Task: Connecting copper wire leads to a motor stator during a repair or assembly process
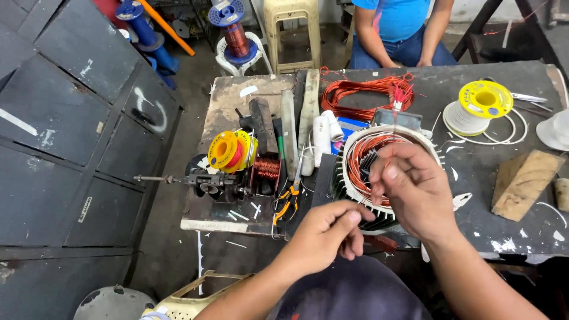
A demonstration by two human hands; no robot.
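Over the motor [379, 172], our right hand [415, 189] and left hand [329, 231] pinch thin wire; we should keep it taut.

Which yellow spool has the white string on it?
The yellow spool on the far right of the table. White cord is wound below its yellow top; the other yellow spool, left, shows red wire.

Pale label [85, 209] on dark cabinet [71, 136]

Glossy copper windings [363, 155]; ribbed metal stator [344, 184]; rough wood block [520, 184].
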